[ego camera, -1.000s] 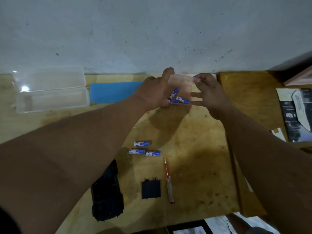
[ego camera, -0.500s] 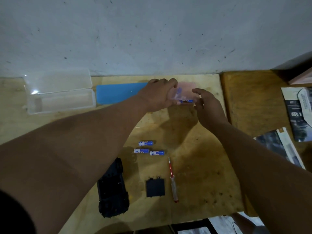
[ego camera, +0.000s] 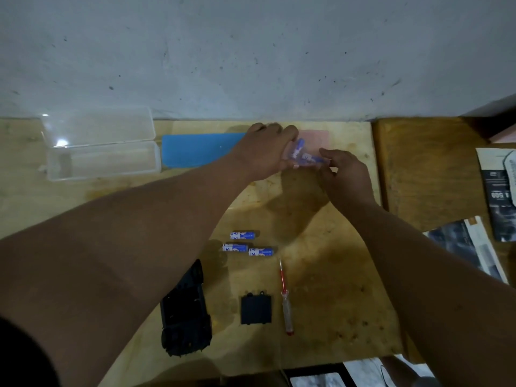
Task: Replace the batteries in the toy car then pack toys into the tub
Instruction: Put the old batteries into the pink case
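My left hand (ego camera: 265, 152) grips a small clear case (ego camera: 296, 155) holding blue batteries, low over the far side of the wooden table (ego camera: 321, 275). My right hand (ego camera: 343, 174) pinches the end of a blue battery (ego camera: 310, 157) that sticks out of the case. Three more blue batteries (ego camera: 243, 235) lie loose mid-table. The black toy car (ego camera: 184, 311) lies upside down near the front edge under my left forearm. Its black battery cover (ego camera: 256, 310) lies beside it, and to the right of the cover is a red screwdriver (ego camera: 286, 300). A clear tub (ego camera: 103, 160) with its lid open stands at the far left.
A blue flat lid (ego camera: 201, 149) lies by the wall between the tub and my left hand. A pale pink sheet (ego camera: 315, 136) lies behind the case. A second wooden surface (ego camera: 424, 169) with printed papers (ego camera: 499, 196) adjoins on the right.
Both hands have come down from chest height to the table's far side with the clear case. My right hand has shifted from the case's side to a battery's end.
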